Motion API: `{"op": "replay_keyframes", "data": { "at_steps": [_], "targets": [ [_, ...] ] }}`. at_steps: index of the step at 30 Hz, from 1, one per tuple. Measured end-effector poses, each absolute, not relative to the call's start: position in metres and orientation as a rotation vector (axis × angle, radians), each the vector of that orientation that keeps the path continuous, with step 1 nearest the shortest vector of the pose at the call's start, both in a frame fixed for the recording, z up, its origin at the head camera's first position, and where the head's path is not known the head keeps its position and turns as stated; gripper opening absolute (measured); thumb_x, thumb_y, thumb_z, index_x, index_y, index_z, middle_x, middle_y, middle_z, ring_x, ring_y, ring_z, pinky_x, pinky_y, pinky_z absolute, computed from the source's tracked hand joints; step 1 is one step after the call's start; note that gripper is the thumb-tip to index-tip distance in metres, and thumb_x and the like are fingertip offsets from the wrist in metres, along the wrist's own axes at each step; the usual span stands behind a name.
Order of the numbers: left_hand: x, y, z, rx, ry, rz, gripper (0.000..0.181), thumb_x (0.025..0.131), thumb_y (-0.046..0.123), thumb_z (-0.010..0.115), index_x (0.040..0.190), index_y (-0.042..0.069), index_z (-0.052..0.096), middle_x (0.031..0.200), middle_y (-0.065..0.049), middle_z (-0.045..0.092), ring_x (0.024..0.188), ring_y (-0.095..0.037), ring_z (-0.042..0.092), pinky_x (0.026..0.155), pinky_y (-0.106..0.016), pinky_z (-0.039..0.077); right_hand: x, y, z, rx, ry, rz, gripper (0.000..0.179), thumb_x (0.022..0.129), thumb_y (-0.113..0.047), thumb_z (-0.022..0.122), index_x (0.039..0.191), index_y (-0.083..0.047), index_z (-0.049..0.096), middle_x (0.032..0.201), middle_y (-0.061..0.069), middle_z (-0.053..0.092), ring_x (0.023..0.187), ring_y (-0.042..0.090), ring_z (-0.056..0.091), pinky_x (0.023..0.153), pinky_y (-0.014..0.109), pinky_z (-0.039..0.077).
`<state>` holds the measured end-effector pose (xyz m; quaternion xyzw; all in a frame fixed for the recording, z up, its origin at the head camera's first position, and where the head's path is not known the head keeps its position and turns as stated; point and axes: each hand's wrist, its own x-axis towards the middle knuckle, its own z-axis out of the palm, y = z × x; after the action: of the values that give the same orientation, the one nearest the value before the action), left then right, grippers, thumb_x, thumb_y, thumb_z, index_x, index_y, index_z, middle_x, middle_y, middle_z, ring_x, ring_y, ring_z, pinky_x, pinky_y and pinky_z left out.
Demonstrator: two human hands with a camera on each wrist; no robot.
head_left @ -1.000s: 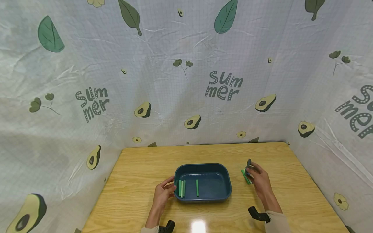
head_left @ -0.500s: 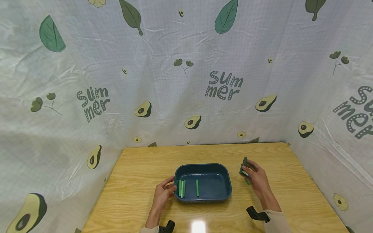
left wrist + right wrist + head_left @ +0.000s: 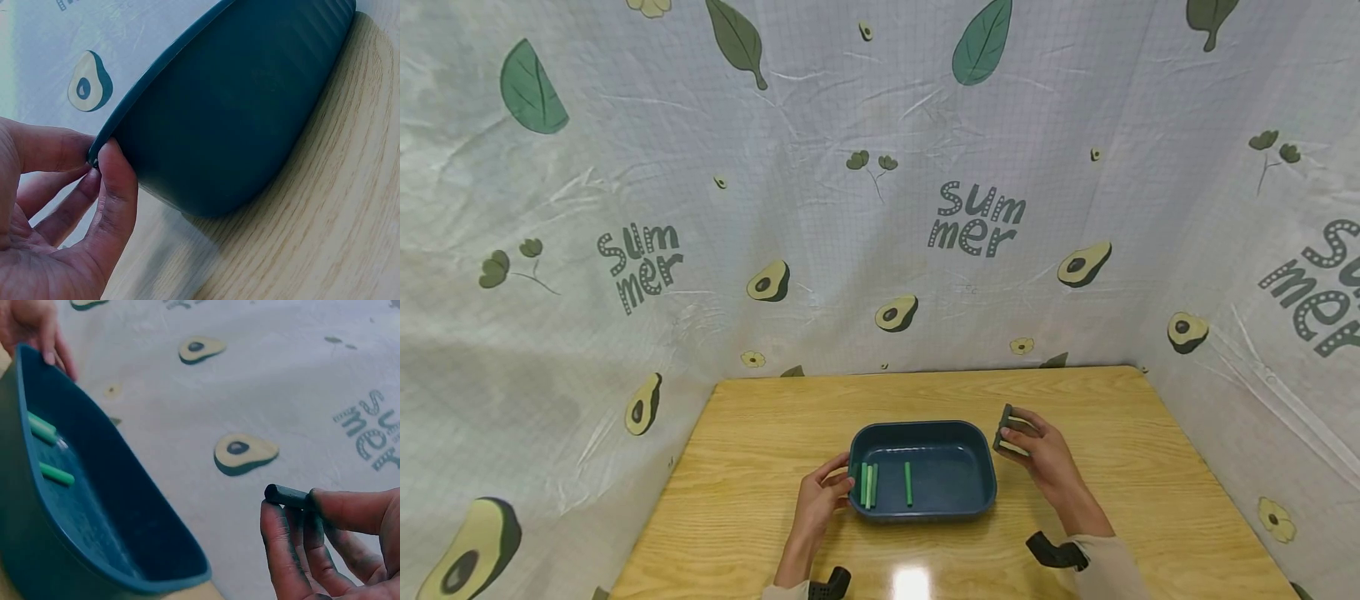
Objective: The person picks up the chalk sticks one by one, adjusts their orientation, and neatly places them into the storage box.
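A dark blue plastic basin (image 3: 951, 514) stands on the table, holding several green chalk sticks (image 3: 869, 486) grouped at its left and a single green chalk stick (image 3: 908, 484) nearer the middle. My left hand (image 3: 818, 493) pinches the basin's left rim between thumb and fingers, as the left wrist view shows close up. Just off the basin's right end, my right hand (image 3: 1048, 462) grips a dark chalk stick (image 3: 287, 496) between thumb and fingertips. Dark smudges cover those fingers (image 3: 281, 544). The spot where green sticks lay on the table is behind this hand.
The light wooden table (image 3: 775, 417) meets a plastic sheet (image 3: 820, 333) printed with avocados and leaves at its back and sides. Black wrist mounts (image 3: 1056, 552) sit on both forearms.
My right hand has lifted the dark stick and carried it left, close to the basin's right end. Green sticks on the table there have passed out of sight. The left hand stays put.
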<state>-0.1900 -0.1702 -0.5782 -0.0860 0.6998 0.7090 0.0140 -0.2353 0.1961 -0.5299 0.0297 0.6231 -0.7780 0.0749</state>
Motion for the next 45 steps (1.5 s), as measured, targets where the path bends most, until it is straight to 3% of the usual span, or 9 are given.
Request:
{"op": "replay_keyframes", "data": {
  "at_steps": [10,17,25,34,45],
  "targets": [
    [-0.191,-0.168,-0.577,-0.285,2.159,2.221,0.047,0.09,-0.003,0.061,0.137,0.0,0.055,0.132,-0.025,0.056,0.09,-0.014,0.063,0.063,-0.027,0.054,-0.241,0.182,-0.522,0.041,1.903,-2.254,0.059,0.094,-0.005,0.061,0.147,0.0,0.035,0.114,0.003,0.06,0.096,0.01,0.064,0.09,0.04,0.056],
    [-0.191,-0.168,-0.576,-0.279,2.159,2.217,0.048,0.09,-0.002,0.061,0.138,-0.001,0.054,0.132,-0.026,0.055,0.089,-0.013,0.063,0.063,-0.027,0.054,-0.243,0.164,-0.52,0.013,1.933,-2.188,0.058,0.095,-0.007,0.061,0.147,-0.002,0.036,0.133,0.022,0.053,0.103,0.016,0.064,0.093,0.044,0.054],
    [-0.19,-0.169,-0.575,-0.266,2.163,2.216,0.048,0.091,-0.001,0.061,0.138,-0.001,0.054,0.132,-0.025,0.056,0.088,-0.013,0.062,0.063,-0.027,0.055,-0.246,0.137,-0.524,0.055,1.918,-2.149,0.053,0.092,-0.004,0.063,0.142,-0.001,0.044,0.123,0.018,0.061,0.1,0.02,0.067,0.087,0.044,0.057],
    [-0.191,-0.169,-0.576,-0.276,2.171,2.219,0.048,0.089,-0.001,0.063,0.137,-0.001,0.055,0.128,-0.022,0.059,0.087,-0.013,0.063,0.063,-0.027,0.055,-0.245,0.11,-0.535,0.01,1.865,-2.108,0.053,0.091,-0.001,0.062,0.14,0.004,0.044,0.109,0.014,0.064,0.09,0.019,0.067,0.086,0.047,0.057],
    [-0.191,-0.17,-0.576,-0.275,2.16,2.219,0.048,0.09,-0.001,0.062,0.138,0.0,0.055,0.131,-0.025,0.057,0.088,-0.013,0.063,0.062,-0.027,0.054,-0.246,0.085,-0.548,0.015,1.834,-2.032,0.055,0.089,0.0,0.064,0.14,0.006,0.044,0.109,0.019,0.064,0.091,0.025,0.069,0.084,0.048,0.057]
  ]
}}
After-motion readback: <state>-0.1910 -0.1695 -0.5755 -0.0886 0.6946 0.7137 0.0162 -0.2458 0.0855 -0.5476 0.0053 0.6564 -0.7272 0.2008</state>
